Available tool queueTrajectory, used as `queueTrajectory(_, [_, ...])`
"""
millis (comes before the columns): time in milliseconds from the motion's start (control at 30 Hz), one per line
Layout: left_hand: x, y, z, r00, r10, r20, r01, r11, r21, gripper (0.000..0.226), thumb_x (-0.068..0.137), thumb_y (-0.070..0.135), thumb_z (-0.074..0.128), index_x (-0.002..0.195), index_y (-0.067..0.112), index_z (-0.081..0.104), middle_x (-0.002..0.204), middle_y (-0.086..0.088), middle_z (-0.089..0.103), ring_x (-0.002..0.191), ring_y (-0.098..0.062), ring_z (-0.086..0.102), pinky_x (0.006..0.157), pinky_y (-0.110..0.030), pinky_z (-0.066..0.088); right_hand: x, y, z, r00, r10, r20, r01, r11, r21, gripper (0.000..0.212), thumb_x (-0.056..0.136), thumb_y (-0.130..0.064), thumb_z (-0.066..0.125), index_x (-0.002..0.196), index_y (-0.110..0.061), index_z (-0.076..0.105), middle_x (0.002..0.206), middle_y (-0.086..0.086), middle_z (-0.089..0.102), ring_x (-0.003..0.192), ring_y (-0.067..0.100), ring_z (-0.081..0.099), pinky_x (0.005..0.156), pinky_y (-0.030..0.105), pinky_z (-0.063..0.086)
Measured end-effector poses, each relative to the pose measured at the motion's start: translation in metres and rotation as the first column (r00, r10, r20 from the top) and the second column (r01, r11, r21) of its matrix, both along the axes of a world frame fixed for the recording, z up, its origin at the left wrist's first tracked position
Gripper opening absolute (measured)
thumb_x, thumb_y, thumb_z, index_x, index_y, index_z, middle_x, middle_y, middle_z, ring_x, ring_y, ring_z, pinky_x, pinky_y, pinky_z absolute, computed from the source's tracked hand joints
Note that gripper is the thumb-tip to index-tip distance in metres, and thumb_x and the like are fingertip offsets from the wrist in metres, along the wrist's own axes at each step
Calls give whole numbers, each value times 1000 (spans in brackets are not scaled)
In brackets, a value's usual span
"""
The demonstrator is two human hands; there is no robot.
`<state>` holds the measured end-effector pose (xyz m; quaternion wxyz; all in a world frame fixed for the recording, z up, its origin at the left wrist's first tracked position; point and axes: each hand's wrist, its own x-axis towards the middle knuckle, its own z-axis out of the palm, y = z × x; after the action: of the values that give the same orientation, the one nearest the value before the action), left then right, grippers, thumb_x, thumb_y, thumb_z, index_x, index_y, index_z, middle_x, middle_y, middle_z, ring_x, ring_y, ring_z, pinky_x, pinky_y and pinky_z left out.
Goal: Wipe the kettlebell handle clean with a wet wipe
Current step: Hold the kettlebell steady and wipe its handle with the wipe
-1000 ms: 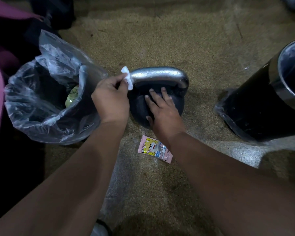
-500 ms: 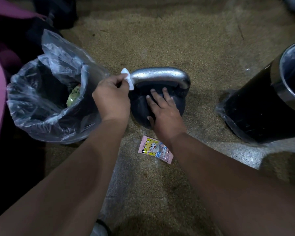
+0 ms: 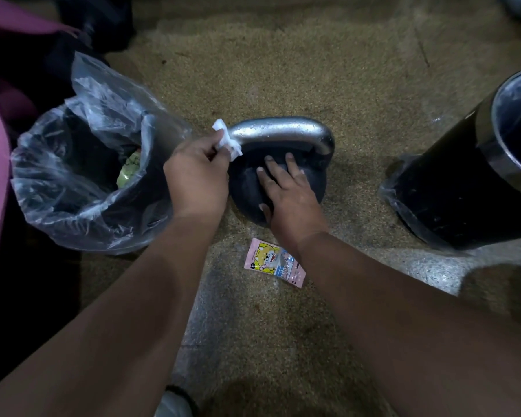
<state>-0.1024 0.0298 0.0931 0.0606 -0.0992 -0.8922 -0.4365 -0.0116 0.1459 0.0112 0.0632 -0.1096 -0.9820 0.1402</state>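
Black round kettlebell (image 3: pixel 246 188) sits on the brown floor (image 3: pixel 283 70). Left hand (image 3: pixel 197 173) pinches a white wet wipe (image 3: pixel 225 138) at its shiny silver handle (image 3: pixel 280 130). Right hand (image 3: pixel 289 195) lies flat on it, fingers (image 3: pixel 278 171) straight

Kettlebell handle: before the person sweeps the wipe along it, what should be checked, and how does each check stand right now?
1. Is the wet wipe held in the left hand? Ok, pinched in a firm grip.
2. Is the wipe touching the kettlebell handle? Ok, at its left end.
3. Is the right hand steadying the kettlebell body? Ok, its fingers lie flat on it.
4. Is the top of the handle free of fingers? Ok.
5. Is the handle clean? Not ok, droplets show along it.
6. Is the wipe moist enough? Cannot tell.
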Motion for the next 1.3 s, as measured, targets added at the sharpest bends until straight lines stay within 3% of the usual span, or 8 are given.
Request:
queueTrajectory(200, [-1,5,3,996,-11,-92,13,1000,26,20,88,20,67,105,17,77,99,4,72,89,5,57,86,0,35,1,0,2,1000,0,8,0,1000,8,63,91,-29,59,148,-15,36,158,2,23,147,33,10,119,44,18])
queueTrajectory(333, [-1,1,-3,996,31,-79,-31,1000,0,20,88,20,68,106,19,77,105,-1,73,104,-8,64,97,-16,44,2,-1,2,1000,-5,0,5,1000,-4,63,89,-28,61,147,-15,38,157,2,25,147,33,11,118,45,20])
queueTrajectory(467, [-5,7,2,994,13,-111,-14,1000,-10,20,88,21,67,104,19,78,100,2,73,90,0,60,86,-2,38,1,-1,3,1000,-2,3,2,1000,-3,63,90,-29,60,148,-16,37,158,2,24,147,33,9,118,45,19])
queueTrajectory(667, [-7,6,2,994,8,-111,-11,1000,-23,21,87,24,65,102,18,78,97,-1,74,91,-12,67,90,-23,49,1,-2,3,1000,-5,17,5,1000,-4,63,91,-29,59,148,-16,36,158,2,24,147,33,9,118,46,20])
queueTrajectory(767, [-3,8,5,987,-22,-157,14,999,-52,20,88,21,66,102,16,78,96,-4,73,90,-14,65,88,-15,45,1,-1,5,1000,6,16,-6,1000,-16,63,91,-28,58,148,-15,36,158,4,24,147,34,10,117,47,22])
queueTrajectory(900, [-16,7,9,997,-54,-61,51,997,-52,22,91,28,61,104,21,77,102,4,74,97,-10,67,94,-25,49,2,-1,6,1000,7,8,-7,1000,-26,63,90,-28,59,148,-15,37,158,4,24,147,33,10,117,47,23])
queueTrajectory(1033, [-10,1,3,1000,-25,11,25,998,54,14,87,23,67,99,23,75,93,10,73,86,-5,68,87,-31,55,1,0,5,1000,8,11,-7,1000,-30,62,91,-28,59,148,-15,36,158,3,24,147,33,9,118,47,21])
queueTrajectory(1300, [0,3,6,998,-55,-20,55,998,39,20,90,27,64,105,22,76,97,8,75,87,0,67,88,-19,51,0,2,3,1000,22,17,-21,999,-24,64,89,-28,61,148,-15,37,157,4,25,147,34,11,116,47,23])
